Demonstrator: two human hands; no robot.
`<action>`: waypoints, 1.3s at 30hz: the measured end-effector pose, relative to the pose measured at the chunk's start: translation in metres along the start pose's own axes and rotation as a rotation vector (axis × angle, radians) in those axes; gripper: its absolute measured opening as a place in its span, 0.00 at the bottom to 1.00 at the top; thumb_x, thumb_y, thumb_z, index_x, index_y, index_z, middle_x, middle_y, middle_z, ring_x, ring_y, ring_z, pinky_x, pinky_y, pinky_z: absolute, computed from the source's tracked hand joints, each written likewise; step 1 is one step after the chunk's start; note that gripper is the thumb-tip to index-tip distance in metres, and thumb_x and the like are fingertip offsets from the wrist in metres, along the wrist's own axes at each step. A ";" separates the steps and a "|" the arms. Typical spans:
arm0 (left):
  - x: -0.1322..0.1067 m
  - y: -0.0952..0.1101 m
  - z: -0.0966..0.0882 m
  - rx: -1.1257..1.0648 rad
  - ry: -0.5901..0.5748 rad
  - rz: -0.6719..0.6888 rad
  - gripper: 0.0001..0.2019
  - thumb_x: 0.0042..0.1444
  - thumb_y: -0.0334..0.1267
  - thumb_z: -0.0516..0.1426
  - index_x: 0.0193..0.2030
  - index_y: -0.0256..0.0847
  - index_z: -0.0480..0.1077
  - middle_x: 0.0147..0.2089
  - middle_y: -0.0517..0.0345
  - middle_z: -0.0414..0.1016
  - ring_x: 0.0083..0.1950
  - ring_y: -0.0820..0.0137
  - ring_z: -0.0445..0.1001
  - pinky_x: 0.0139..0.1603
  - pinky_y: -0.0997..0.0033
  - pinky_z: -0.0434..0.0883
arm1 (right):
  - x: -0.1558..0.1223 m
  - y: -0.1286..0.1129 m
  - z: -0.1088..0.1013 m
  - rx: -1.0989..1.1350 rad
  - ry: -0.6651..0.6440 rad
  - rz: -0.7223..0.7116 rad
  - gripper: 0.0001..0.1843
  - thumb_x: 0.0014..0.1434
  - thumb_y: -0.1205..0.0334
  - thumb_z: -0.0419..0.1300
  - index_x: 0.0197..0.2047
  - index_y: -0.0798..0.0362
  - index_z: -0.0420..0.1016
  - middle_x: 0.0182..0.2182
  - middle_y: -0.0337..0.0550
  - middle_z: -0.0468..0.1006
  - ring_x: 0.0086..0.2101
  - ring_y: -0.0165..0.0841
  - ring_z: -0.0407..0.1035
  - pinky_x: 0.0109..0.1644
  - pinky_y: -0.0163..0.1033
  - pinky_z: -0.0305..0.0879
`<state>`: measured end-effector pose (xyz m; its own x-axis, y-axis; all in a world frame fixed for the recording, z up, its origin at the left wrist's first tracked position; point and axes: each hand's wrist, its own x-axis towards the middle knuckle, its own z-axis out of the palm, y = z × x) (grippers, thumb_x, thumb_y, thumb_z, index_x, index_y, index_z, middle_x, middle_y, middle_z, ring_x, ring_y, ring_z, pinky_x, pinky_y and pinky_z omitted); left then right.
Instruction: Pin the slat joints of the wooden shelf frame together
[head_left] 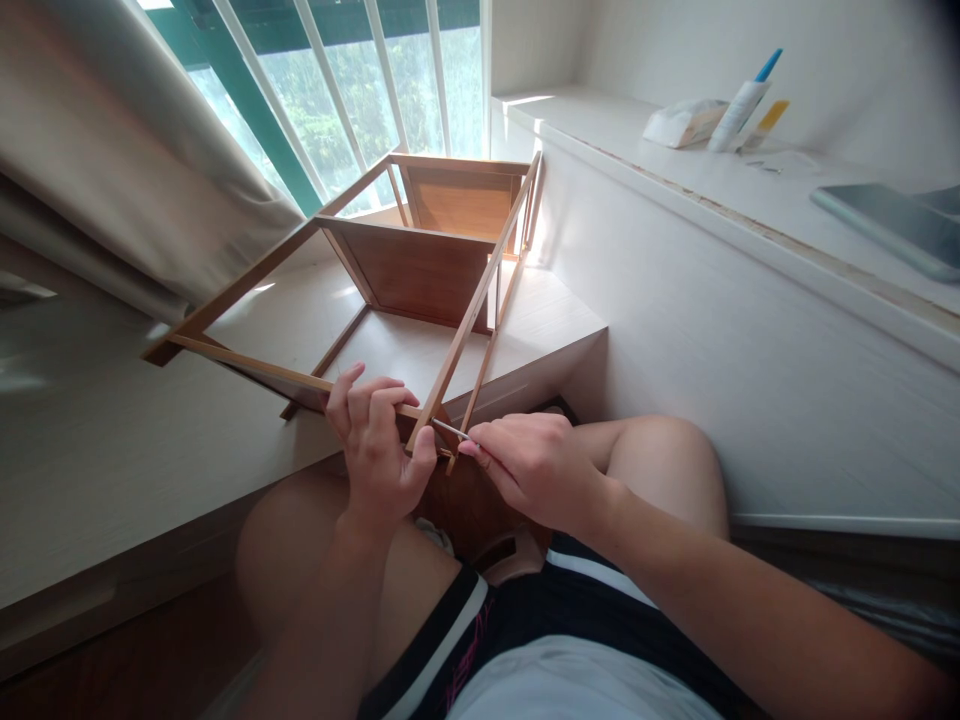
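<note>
A brown wooden shelf frame with several panels lies on its side on the white ledge, its near corner reaching out over my lap. My left hand is closed around that near corner, fingers over the end rail and thumb against the post. In my right hand is a thin metal rod, pinched between thumb and fingers. The rod's far tip meets the post close to my left thumb. Its other end is hidden in my fist, so whether it has a handle is unclear.
A raised white counter on the right holds a tissue pack, a white tube with a blue tip, a yellow-capped item and a phone. Curtains hang left of the barred window. My knees flank the frame's corner.
</note>
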<state>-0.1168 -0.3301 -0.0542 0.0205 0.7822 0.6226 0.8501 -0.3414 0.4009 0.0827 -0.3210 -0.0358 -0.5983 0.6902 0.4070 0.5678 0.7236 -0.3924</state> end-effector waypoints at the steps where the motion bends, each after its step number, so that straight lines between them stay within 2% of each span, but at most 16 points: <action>1: 0.000 0.000 0.000 -0.002 0.003 0.000 0.09 0.55 0.41 0.53 0.41 0.42 0.65 0.50 0.45 0.69 0.68 0.50 0.53 0.68 0.47 0.52 | 0.000 0.001 0.000 -0.005 0.004 0.001 0.19 0.72 0.57 0.47 0.32 0.54 0.71 0.26 0.40 0.77 0.28 0.30 0.67 0.34 0.38 0.51; 9: 0.000 -0.001 0.001 -0.007 0.010 0.004 0.09 0.55 0.41 0.53 0.41 0.41 0.65 0.50 0.45 0.68 0.68 0.50 0.52 0.68 0.46 0.53 | 0.004 0.003 -0.001 -0.041 -0.001 0.017 0.20 0.72 0.56 0.47 0.33 0.53 0.72 0.27 0.40 0.78 0.29 0.30 0.68 0.34 0.38 0.50; 14: 0.000 -0.001 0.001 0.003 0.017 0.012 0.09 0.56 0.42 0.53 0.41 0.42 0.65 0.50 0.45 0.68 0.68 0.50 0.53 0.67 0.46 0.53 | 0.004 -0.001 -0.002 0.057 -0.031 0.097 0.21 0.72 0.56 0.47 0.31 0.54 0.71 0.27 0.41 0.77 0.29 0.30 0.69 0.35 0.37 0.52; 19: 0.000 -0.001 0.001 0.005 0.014 0.019 0.09 0.56 0.42 0.52 0.41 0.41 0.65 0.49 0.44 0.68 0.68 0.50 0.53 0.68 0.46 0.53 | 0.005 -0.005 0.000 0.340 -0.054 0.262 0.20 0.70 0.55 0.50 0.30 0.54 0.73 0.25 0.40 0.76 0.28 0.29 0.68 0.34 0.34 0.55; 24: 0.000 -0.001 0.001 0.004 0.018 0.023 0.10 0.56 0.42 0.53 0.41 0.40 0.65 0.49 0.44 0.68 0.68 0.50 0.53 0.68 0.46 0.53 | 0.005 -0.010 0.005 0.814 -0.044 0.491 0.21 0.68 0.51 0.53 0.30 0.55 0.76 0.17 0.36 0.70 0.21 0.25 0.64 0.28 0.31 0.56; 31: 0.000 -0.001 0.001 0.001 0.022 0.018 0.10 0.56 0.43 0.52 0.41 0.41 0.65 0.49 0.44 0.68 0.68 0.50 0.53 0.68 0.46 0.53 | 0.012 -0.010 0.010 1.423 -0.134 0.768 0.23 0.64 0.49 0.56 0.27 0.58 0.76 0.10 0.35 0.66 0.11 0.23 0.53 0.16 0.29 0.48; 35: 0.000 -0.001 0.001 0.000 0.020 0.011 0.10 0.56 0.43 0.53 0.41 0.41 0.65 0.50 0.44 0.68 0.68 0.50 0.53 0.68 0.46 0.53 | 0.014 -0.008 0.010 1.565 -0.155 0.828 0.22 0.63 0.50 0.57 0.26 0.58 0.76 0.10 0.35 0.66 0.10 0.22 0.52 0.14 0.28 0.45; 39: 0.000 -0.001 0.001 -0.003 0.021 0.011 0.10 0.55 0.42 0.53 0.42 0.41 0.65 0.50 0.45 0.68 0.68 0.50 0.54 0.68 0.46 0.53 | 0.012 -0.009 0.010 1.560 -0.143 0.836 0.22 0.62 0.50 0.57 0.26 0.59 0.76 0.09 0.35 0.65 0.10 0.22 0.52 0.14 0.27 0.45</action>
<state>-0.1167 -0.3292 -0.0555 0.0190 0.7671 0.6412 0.8484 -0.3517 0.3957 0.0654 -0.3193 -0.0356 -0.5468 0.7703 -0.3282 -0.2445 -0.5218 -0.8173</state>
